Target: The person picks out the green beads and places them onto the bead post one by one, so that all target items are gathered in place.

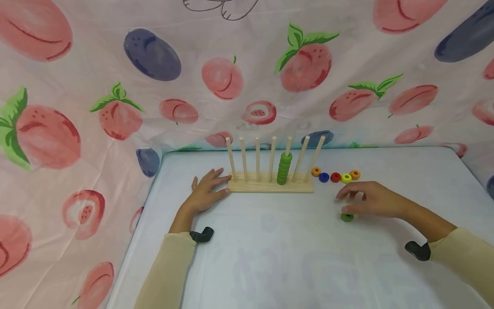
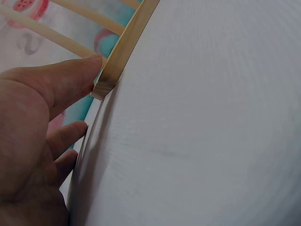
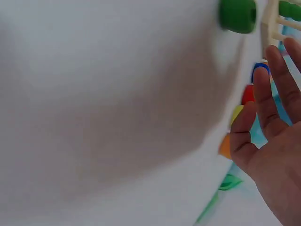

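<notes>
On the table, a wooden peg rack [image 1: 254,187] holds a row of upright pegs. A stack of green beads [image 1: 284,169] sits on one peg right of its middle. At the rack's left end is my left hand [image 1: 206,193], fingers spread, with thumb and forefinger tips at the end of the base. In the left wrist view a fingertip [image 2: 96,61] overlaps the base's end. My right hand [image 1: 372,199] hovers with bent, parted fingers over a loose green bead [image 1: 347,218]. The right wrist view shows that green bead [image 3: 236,15] apart from the visible fingers.
Right of the rack lies a row of loose beads: orange [image 1: 316,171], blue [image 1: 323,177], red [image 1: 335,177], yellow [image 1: 346,178] and another orange one [image 1: 355,174]. A fruit-print cloth [image 1: 231,38] hangs behind the white table [image 1: 262,257].
</notes>
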The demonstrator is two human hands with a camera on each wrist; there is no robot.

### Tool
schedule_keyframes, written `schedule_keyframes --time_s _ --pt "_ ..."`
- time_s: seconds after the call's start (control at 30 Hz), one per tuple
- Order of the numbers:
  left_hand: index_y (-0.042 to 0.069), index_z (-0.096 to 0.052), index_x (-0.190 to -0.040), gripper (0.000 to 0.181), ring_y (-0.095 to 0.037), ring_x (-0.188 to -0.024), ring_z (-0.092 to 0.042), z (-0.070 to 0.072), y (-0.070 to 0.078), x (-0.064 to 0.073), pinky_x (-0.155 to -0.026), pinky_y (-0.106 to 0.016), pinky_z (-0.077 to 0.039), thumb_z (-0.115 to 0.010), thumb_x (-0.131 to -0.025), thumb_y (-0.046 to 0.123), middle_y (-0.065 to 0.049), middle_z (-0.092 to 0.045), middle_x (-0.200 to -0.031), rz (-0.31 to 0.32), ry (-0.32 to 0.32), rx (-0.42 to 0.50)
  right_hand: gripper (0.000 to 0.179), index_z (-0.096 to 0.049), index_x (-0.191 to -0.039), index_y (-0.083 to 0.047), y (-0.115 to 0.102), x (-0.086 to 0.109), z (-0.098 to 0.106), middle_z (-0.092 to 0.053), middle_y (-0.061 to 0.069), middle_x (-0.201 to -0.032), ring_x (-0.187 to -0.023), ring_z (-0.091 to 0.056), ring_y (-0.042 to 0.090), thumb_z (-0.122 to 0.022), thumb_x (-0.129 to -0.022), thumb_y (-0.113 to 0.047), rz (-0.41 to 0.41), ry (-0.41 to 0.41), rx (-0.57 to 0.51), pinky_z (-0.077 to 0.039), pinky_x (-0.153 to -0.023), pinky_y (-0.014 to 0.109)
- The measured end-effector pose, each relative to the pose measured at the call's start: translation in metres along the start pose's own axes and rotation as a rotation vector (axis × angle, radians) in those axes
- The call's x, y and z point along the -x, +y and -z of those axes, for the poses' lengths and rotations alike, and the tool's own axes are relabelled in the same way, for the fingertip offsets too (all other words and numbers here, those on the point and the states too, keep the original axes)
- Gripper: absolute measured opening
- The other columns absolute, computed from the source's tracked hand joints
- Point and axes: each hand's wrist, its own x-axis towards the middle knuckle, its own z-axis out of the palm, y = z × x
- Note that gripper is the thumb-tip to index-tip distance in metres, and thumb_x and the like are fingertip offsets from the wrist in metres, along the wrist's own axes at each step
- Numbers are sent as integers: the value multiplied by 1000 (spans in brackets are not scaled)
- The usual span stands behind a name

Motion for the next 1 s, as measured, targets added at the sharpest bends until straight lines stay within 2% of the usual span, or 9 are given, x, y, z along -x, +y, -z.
schedule_keyframes --time_s 0.07,0.2,0.3,0.43,0.67,0.8,0.87,1.0 --pt "30 -55 -149 55 -28 -161 -9 0 0 0 -120 -65 16 -65 -98 48 0 -28 -169 1 0 -3 39 -71 -116 -28 8 2 -7 -70 -11 -114 -104 -58 15 -82 -84 -47 4 -32 15 -52 -83 26" --pt "30 -55 -149 54 -27 -161 -8 0 -2 -1 -120 -65 17 -64 -98 49 0 -28 -169 6 3 -5 37 -71 -111 -33 18 5 -14 -68 -15 -113 -104 -58 11 -85 -80 -47 66 -51 36 -52 -91 26" --pt "30 -55 -149 54 -27 -161 -8 -1 -3 -1 -120 -65 17 -64 -98 48 1 -28 -169 9 2 -4 35 -71 -109 -33 21 6 -16 -67 -15 -113 -103 -57 10 -86 -80 -45 111 -50 37 -51 -92 26" --pt "31 -54 -149 54 -26 -161 -8 -1 -4 -2 -120 -64 17 -64 -98 49 1 -27 -170 10 -3 -8 32 -72 -107 -32 22 6 -15 -66 -14 -112 -102 -56 10 -85 -80 -45 125 -53 39 -51 -91 24" --pt "30 -55 -149 54 -27 -161 -8 -1 -2 -1 -120 -65 17 -64 -98 48 0 -28 -170 12 -2 -7 32 -72 -107 -31 23 5 -16 -67 -13 -112 -100 -56 10 -86 -80 -44 112 -46 29 -50 -91 24" --pt "30 -55 -149 54 -27 -161 -8 0 -2 -1 -120 -64 17 -64 -98 48 0 -27 -170 13 -5 -10 33 -73 -109 -32 21 3 -13 -68 -15 -107 -99 -57 11 -85 -81 -45 58 -47 47 -51 -85 24" --pt "30 -55 -149 54 -27 -161 -8 -1 -2 -1 -120 -65 16 -64 -99 48 0 -27 -170 10 -5 -9 34 -73 -109 -32 17 0 -9 -69 -16 -105 -98 -58 11 -86 -80 -45 28 -41 58 -52 -82 25" --pt "30 -55 -149 54 -28 -161 -8 -1 -2 -1 -120 -65 16 -64 -99 48 0 -28 -170 2 0 -8 37 -75 -113 -26 1 -5 8 -70 -16 -100 -98 -60 12 -86 -81 -43 30 3 56 -52 -82 32"
